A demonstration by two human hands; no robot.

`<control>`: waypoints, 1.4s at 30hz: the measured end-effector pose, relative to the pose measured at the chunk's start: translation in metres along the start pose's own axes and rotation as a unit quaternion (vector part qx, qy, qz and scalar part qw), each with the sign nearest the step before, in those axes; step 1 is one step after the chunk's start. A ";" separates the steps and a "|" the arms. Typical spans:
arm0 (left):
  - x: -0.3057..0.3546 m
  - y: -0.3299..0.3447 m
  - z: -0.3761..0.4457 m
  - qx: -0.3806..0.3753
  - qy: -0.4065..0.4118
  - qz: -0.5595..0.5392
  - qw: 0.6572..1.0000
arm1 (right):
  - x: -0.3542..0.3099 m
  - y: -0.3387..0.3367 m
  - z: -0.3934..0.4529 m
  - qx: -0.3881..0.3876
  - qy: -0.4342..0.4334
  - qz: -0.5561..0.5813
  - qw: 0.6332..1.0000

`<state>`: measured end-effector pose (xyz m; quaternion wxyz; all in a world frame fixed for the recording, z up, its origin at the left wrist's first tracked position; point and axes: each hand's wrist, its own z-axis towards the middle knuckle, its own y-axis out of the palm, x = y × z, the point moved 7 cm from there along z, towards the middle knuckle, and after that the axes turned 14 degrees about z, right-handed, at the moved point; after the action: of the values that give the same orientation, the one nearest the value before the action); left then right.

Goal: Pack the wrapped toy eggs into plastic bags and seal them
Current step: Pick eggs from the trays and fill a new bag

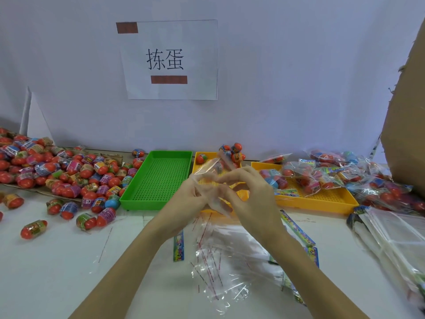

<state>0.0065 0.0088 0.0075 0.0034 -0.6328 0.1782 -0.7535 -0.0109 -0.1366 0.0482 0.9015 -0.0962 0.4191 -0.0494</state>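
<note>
My left hand (192, 196) and my right hand (249, 192) meet above the table's middle, both pinching one clear plastic bag (208, 168) that rises between the fingers. No egg shows inside it. A big heap of wrapped toy eggs (64, 171), red with coloured bands, fills the left of the table. A few more eggs (233, 151) sit at the back of the small yellow tray (199, 157). Sealed bags of eggs (322, 178) pile on the large yellow tray (317, 201) at right.
An empty green tray (158, 178) stands left of my hands. Loose clear bags with red strips (218, 256) lie in front of me, with printed card strips (178, 248) beside them. A stack of bags (395, 236) lies at right, under a cardboard box (407, 125).
</note>
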 end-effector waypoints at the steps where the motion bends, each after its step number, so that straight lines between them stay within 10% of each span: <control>1: -0.001 -0.004 0.001 0.019 -0.001 0.013 1.000 | -0.001 -0.001 0.001 0.002 0.002 -0.002 1.000; 7: 0.002 -0.023 0.007 0.029 -0.052 -0.114 0.992 | 0.007 -0.006 0.004 -0.078 0.024 -0.050 0.995; 11: 0.003 -0.016 0.002 -0.006 0.006 0.062 0.998 | 0.010 -0.003 0.005 -0.094 0.055 0.008 0.994; 14: -0.003 -0.011 0.003 -0.010 -0.025 -0.006 1.000 | 0.010 -0.010 0.009 -0.095 0.093 0.098 0.986; 17: -0.013 0.000 0.004 -0.092 -0.100 -0.202 0.970 | 0.010 -0.012 0.009 -0.095 0.137 0.204 0.965; 22: -0.009 0.019 -0.007 -0.238 -0.063 -0.176 0.953 | 0.003 -0.013 0.007 -0.109 0.112 0.194 0.968; 30: 0.006 -0.018 0.000 0.065 0.062 0.097 0.991 | 0.002 -0.015 0.008 -0.122 0.106 0.113 0.980; 42: 0.009 -0.010 -0.001 0.145 0.128 0.222 0.956 | 0.000 0.001 0.002 -0.103 -0.017 -0.075 0.992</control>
<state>0.0060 0.0165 0.0188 0.2390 -0.4680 0.2022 -0.8264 -0.0096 -0.1351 0.0495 0.8875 -0.2207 0.3982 -0.0720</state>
